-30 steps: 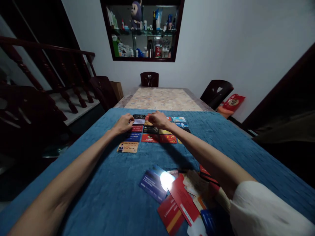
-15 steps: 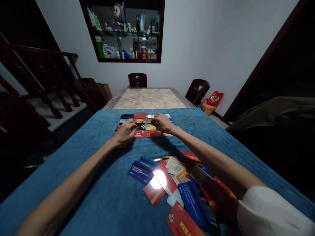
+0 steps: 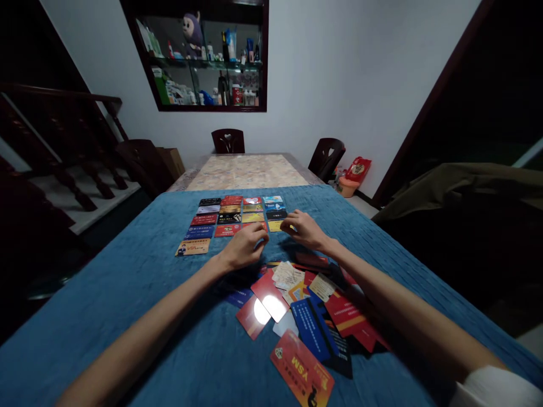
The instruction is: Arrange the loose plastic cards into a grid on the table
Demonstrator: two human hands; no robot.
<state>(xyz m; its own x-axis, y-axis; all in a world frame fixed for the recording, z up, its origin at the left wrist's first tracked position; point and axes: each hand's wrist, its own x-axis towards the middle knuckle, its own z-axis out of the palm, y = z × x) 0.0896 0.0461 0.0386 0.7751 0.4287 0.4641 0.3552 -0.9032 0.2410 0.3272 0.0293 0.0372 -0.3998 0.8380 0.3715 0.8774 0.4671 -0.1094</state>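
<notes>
step: sorting cards | left hand (image 3: 245, 246) loosely curled, empty | right hand (image 3: 303, 229) open, fingertips by yellow card (image 3: 275, 225) | card grid (image 3: 231, 217) toward cloth's far edge, loose pile (image 3: 297, 305) near edge | next, likely: pick from pile

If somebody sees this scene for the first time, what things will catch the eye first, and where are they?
First, the neat grid of cards laid in rows on the blue cloth towards the far side. Nearer lies a loose, overlapping pile of cards, one glaring with reflected light. Between them the left hand and right hand hover close together at the grid's near edge.
</notes>
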